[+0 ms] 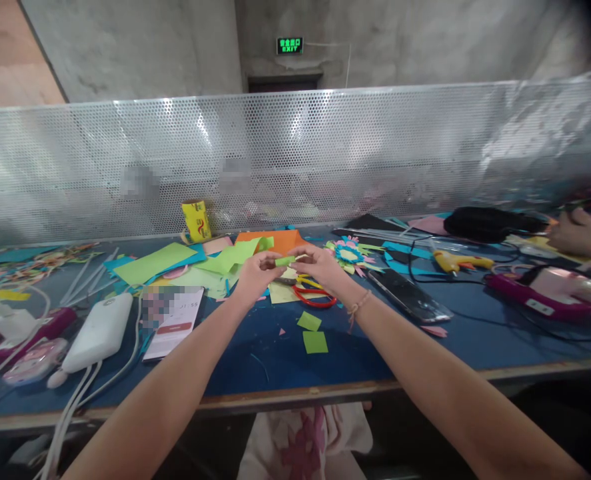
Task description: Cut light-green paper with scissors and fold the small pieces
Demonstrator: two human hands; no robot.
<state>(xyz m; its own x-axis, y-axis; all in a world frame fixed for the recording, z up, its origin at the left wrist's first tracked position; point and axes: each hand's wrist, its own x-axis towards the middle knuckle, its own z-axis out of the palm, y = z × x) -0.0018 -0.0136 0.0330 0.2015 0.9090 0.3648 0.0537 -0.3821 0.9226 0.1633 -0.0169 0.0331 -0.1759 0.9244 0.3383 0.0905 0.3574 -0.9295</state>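
Between the fingertips of my left hand (259, 272) and my right hand (316, 264) is a small piece of green paper (285, 261), pinched from both sides above the table. Just below my hands lie scissors with red handles (316, 298), partly covered by my right hand. Two small green paper squares (315, 342) rest on the blue tabletop nearer to me. A layered paper flower (349, 252) in blue, pink and green sits to the right of my right hand. Green paper sheets (155, 263) and an orange sheet (295, 238) lie behind and left of my hands.
A lit phone (175, 327) and a white power bank (100, 332) with cables lie left. On the right are a dark phone (409, 295), a yellow glue gun (460, 261) and a purple power strip (540, 293). Another person's hand (582, 233) is at far right. A perforated metal screen (295, 153) stands behind.
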